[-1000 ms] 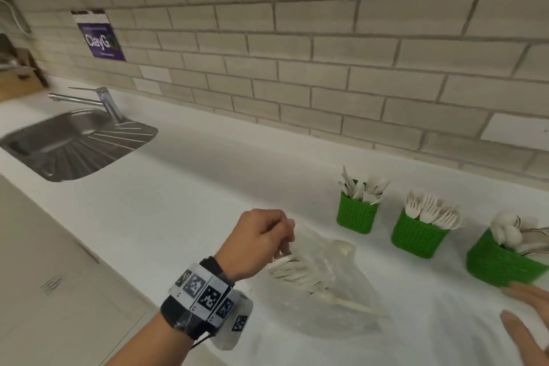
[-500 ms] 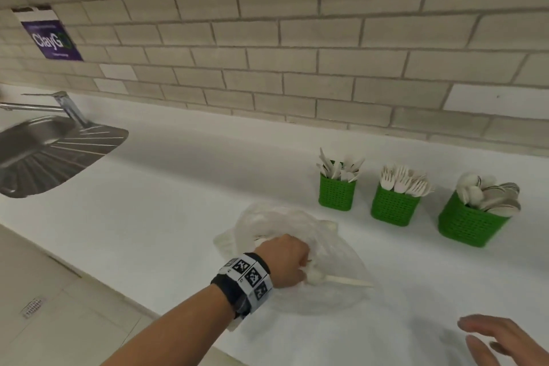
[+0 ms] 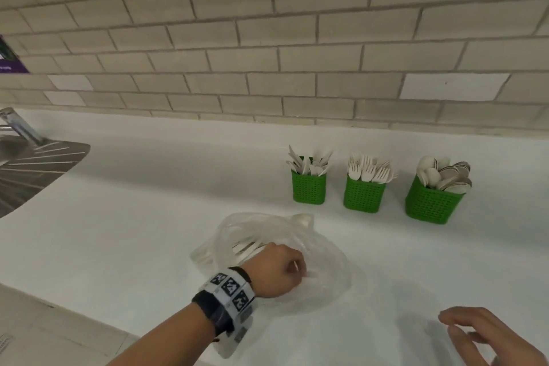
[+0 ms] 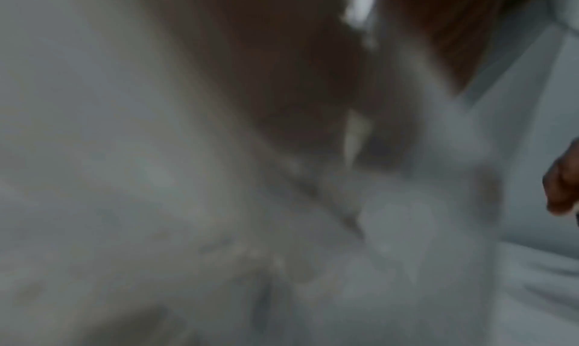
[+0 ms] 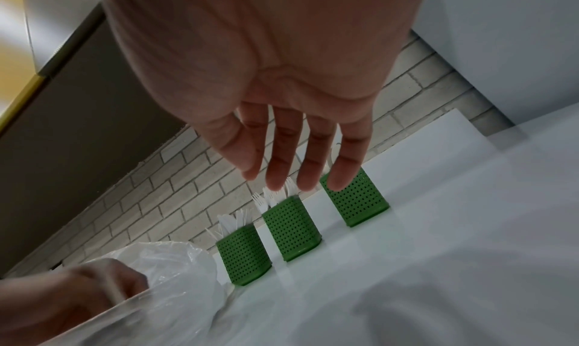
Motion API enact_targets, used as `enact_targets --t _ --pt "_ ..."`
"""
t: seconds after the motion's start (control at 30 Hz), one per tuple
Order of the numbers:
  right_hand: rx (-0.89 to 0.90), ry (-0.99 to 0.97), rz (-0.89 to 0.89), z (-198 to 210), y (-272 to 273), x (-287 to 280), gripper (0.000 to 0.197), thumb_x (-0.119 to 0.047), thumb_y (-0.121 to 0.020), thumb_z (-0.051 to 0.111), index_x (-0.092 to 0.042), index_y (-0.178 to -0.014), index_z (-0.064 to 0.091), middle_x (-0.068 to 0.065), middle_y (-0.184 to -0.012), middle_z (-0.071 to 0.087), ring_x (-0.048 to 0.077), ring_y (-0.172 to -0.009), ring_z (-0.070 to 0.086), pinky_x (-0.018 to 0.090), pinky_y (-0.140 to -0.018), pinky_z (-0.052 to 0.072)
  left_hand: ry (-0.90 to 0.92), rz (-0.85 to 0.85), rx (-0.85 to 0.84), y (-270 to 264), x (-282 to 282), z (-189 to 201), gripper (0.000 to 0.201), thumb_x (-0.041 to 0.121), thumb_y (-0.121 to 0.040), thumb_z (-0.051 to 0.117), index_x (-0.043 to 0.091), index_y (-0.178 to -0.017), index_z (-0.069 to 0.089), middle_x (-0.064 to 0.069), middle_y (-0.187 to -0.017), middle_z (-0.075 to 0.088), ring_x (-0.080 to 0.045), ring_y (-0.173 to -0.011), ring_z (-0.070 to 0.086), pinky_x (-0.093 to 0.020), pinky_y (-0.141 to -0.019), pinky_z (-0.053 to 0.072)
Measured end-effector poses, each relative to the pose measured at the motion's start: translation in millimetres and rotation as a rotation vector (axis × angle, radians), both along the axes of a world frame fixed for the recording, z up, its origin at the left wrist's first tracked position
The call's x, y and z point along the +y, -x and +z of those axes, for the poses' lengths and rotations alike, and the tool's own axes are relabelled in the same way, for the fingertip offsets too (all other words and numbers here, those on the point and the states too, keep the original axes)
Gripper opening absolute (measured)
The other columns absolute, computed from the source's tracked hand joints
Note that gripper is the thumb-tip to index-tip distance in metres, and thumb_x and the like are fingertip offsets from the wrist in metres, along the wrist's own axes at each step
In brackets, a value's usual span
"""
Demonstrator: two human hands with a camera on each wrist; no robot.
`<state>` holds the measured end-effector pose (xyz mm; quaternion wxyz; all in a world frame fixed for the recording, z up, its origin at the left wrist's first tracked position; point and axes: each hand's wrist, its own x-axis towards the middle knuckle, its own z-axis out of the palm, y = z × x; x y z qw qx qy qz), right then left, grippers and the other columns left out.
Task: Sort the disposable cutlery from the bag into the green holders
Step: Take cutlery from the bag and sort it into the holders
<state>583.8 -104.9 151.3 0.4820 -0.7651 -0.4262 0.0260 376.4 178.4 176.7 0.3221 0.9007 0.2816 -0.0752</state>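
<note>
green perforated holders (image 3: 364,196); white cutlery (image 3: 370,171); clear bag (image 3: 320,249); beige brick-pattern tiles (image 3: 297,33); white counter (image 3: 148,232).

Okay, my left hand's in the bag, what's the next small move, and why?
Probably lift the left hand out with whatever piece it grips: it is curled inside the clear bag, cutlery lies there unsorted, and the three green holders stand just behind. Which piece, I cannot tell.

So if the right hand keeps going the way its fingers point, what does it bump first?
Probably the fork holder. The right hand is open, its fingers aimed at the green holders, mostly the middle one. Depth is unclear, so it might pass above them.
</note>
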Motion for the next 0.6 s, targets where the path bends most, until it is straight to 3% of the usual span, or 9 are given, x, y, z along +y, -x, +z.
enact_targets --t 0.13,0.23,0.3,0.37,0.43,0.53,0.6 --pt "0.068 0.012 -0.040 2.6 -3.0 -2.7 0.026 -0.049 -0.076 0.043 -0.041 -0.077 0.067 -0.024 -0.092 0.065 -0.005 -0.083 0.061 0.002 -0.070 0.045 0.074 0.131 -0.132 29.8 16.9 23.9 0.031 0.024 -0.085 0.042 0.018 -0.081 0.073 0.003 -0.078 0.072 -0.008 -0.067 0.064 -0.020 -0.066 0.049" --pt "0.078 0.012 -0.051 2.3 -2.9 -2.0 0.023 -0.049 -0.076 0.044 -0.046 -0.083 0.065 -0.024 -0.090 0.065 -0.005 -0.080 0.062 0.000 -0.068 0.044 0.002 0.083 -0.034 43.4 33.5 30.3 0.029 0.035 -0.096 0.048 0.018 -0.085 0.069 0.006 -0.078 0.068 -0.006 -0.069 0.062 -0.018 -0.066 0.047" --pt "0.061 0.014 -0.042 3.1 -2.8 0.6 0.018 -0.039 -0.078 0.050 -0.045 -0.084 0.066 -0.023 -0.088 0.066 -0.004 -0.078 0.063 0.001 -0.067 0.045 -0.129 0.005 0.087 41.0 42.1 27.7 0.018 0.040 -0.091 0.061 0.022 -0.089 0.064 0.011 -0.085 0.065 -0.006 -0.077 0.060 -0.019 -0.072 0.048" --pt "0.033 0.042 -0.023 2.2 -3.2 3.3 0.025 -0.023 -0.075 0.056 -0.045 -0.084 0.065 -0.022 -0.087 0.066 -0.003 -0.077 0.063 0.005 -0.067 0.047 -0.220 -0.047 0.183 30.9 45.0 25.7 0.007 0.023 -0.086 0.065 0.022 -0.091 0.060 0.006 -0.096 0.062 -0.012 -0.085 0.059 -0.021 -0.074 0.047" --pt "0.009 0.064 -0.009 3.1 -2.9 5.9 0.032 -0.018 -0.073 0.057 -0.046 -0.085 0.064 -0.022 -0.087 0.067 -0.004 -0.077 0.064 0.011 -0.070 0.049 -0.303 -0.063 0.224 16.6 44.9 23.3 0.017 0.007 -0.083 0.055 0.022 -0.086 0.052 0.001 -0.095 0.057 -0.020 -0.085 0.058 -0.026 -0.070 0.046" --pt "0.020 0.061 -0.008 5.9 -1.3 6.9 0.033 -0.009 -0.077 0.062 -0.042 -0.078 0.065 -0.024 -0.084 0.066 -0.005 -0.074 0.063 0.003 -0.071 0.045 -0.402 -0.032 0.258 -3.8 38.0 19.8 0.024 -0.003 -0.080 0.047 0.019 -0.088 0.040 -0.008 -0.098 0.057 -0.030 -0.085 0.060 -0.038 -0.073 0.052" --pt "0.034 0.052 -0.021 5.8 0.3 5.6 0.035 -0.006 -0.078 0.065 -0.040 -0.072 0.066 -0.024 -0.079 0.066 -0.004 -0.071 0.062 -0.001 -0.068 0.042 -0.438 0.027 0.249 -12.1 36.6 10.2 0.024 -0.003 -0.082 0.047 0.018 -0.091 0.038 -0.011 -0.103 0.058 -0.033 -0.090 0.060 -0.040 -0.077 0.051"
